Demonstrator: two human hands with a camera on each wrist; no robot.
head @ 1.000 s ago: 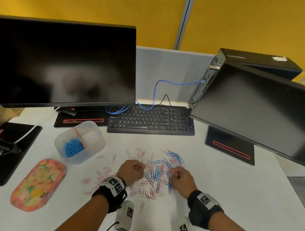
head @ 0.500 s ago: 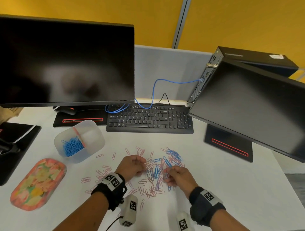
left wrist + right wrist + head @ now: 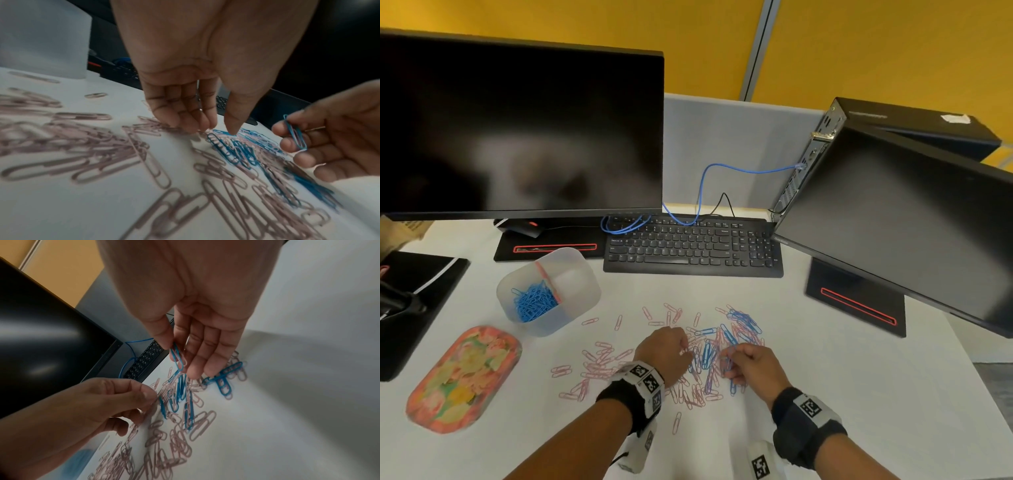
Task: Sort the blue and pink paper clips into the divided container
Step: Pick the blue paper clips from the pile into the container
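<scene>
Pink and blue paper clips [image 3: 709, 353] lie mixed in a pile on the white table, with more pink ones [image 3: 599, 363] spread to the left. My right hand [image 3: 174, 353] pinches one blue paper clip [image 3: 177, 358] between thumb and forefinger, just above the pile; that clip [image 3: 295, 133] also shows in the left wrist view. My left hand [image 3: 220, 131] points down, fingertips [image 3: 203, 126] touching pink clips and the thumb on a blue one. The translucent divided container [image 3: 571, 274] stands at the back left, blue clips [image 3: 534, 303] in its left half.
A black keyboard [image 3: 691, 246] lies behind the pile, between a large monitor [image 3: 517, 130] on the left and a tilted monitor [image 3: 900, 222] on the right. A patterned oval tray [image 3: 462, 377] sits at the front left. Black items [image 3: 410, 301] line the left edge.
My right hand has picked a blue clip up off the pile. My left hand has reached right, its fingertips now down on the clips.
</scene>
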